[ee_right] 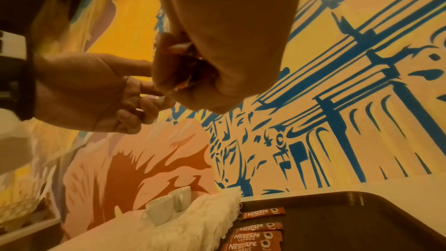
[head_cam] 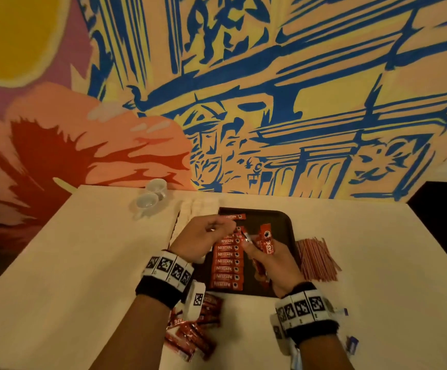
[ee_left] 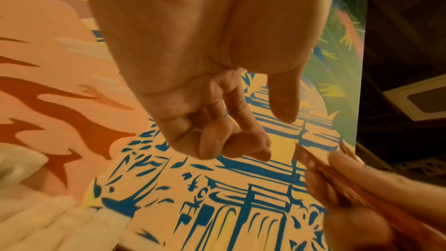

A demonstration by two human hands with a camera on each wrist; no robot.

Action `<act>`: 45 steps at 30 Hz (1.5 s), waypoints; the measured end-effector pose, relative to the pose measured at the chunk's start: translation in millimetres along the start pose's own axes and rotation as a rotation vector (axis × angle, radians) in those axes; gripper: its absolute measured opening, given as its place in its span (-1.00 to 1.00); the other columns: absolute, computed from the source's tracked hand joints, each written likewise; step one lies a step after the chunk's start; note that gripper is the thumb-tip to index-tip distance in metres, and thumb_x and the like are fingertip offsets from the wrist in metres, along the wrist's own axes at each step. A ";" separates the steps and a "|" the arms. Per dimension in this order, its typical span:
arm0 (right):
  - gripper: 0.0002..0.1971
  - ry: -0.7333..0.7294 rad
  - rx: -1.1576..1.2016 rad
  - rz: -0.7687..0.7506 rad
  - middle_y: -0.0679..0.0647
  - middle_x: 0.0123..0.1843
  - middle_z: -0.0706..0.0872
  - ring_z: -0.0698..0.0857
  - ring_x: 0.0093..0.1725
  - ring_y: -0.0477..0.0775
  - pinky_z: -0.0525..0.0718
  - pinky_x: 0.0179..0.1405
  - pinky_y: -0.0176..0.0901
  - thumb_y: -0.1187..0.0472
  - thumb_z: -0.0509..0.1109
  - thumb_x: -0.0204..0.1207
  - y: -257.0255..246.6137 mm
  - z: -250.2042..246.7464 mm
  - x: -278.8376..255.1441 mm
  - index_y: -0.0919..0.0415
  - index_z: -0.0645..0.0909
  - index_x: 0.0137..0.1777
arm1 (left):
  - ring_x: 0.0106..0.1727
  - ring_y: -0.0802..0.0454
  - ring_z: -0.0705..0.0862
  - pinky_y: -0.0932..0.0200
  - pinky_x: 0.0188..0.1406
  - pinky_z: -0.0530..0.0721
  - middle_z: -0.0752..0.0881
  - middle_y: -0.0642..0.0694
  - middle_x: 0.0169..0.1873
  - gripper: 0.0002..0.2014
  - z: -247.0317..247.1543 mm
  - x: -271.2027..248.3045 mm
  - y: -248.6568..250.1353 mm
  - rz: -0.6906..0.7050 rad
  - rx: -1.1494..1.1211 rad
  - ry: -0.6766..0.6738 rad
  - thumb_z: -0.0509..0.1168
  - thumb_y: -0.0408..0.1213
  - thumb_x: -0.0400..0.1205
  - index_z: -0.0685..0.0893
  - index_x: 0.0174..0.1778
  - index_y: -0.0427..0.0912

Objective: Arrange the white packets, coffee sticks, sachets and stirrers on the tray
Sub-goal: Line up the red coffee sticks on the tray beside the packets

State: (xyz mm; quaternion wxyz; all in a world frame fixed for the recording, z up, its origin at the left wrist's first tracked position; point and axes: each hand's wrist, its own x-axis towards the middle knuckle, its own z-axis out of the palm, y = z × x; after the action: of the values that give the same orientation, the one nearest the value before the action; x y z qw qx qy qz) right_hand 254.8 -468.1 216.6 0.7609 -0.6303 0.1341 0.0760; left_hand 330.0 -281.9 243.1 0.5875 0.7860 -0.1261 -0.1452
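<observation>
A dark tray (head_cam: 278,222) lies mid-table with a neat column of red coffee sticks (head_cam: 227,263) on its left part. My right hand (head_cam: 254,244) grips a bunch of red sticks (head_cam: 266,241) above the tray; the bunch shows inside that fist (ee_right: 190,64) in the right wrist view. My left hand (head_cam: 225,227) hovers over the tray's left edge. Its index finger (ee_right: 135,68) reaches toward the bunch, the outer fingers (ee_left: 229,144) curl, and nothing is in it. White packets (head_cam: 198,206) lie behind the tray's left corner. Pink stirrers (head_cam: 317,259) are heaped to its right.
Two white cups (head_cam: 150,196) stand at the back left near the painted wall. A loose heap of red sticks (head_cam: 193,335) lies near the table's front under my left forearm. Small sachets with blue print (head_cam: 350,343) lie by my right wrist.
</observation>
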 end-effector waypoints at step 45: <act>-0.87 0.134 -0.122 -0.089 0.01 -0.32 0.83 0.60 -0.56 -0.18 0.48 -0.61 -0.36 0.26 0.59 0.54 -5.3 -10.8 -19.7 0.20 0.80 0.06 | 0.33 0.23 0.50 0.21 0.32 0.47 0.64 0.21 0.33 -0.64 16.5 -38.6 1.6 0.335 0.905 -0.003 0.34 0.14 0.65 0.64 0.37 0.23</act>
State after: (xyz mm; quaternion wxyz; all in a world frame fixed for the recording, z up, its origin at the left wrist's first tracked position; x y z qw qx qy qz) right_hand 236.4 -478.7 225.7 0.7131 -0.6844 0.1516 0.0080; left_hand 288.0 -282.7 243.4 0.2016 0.9315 -0.3021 0.0197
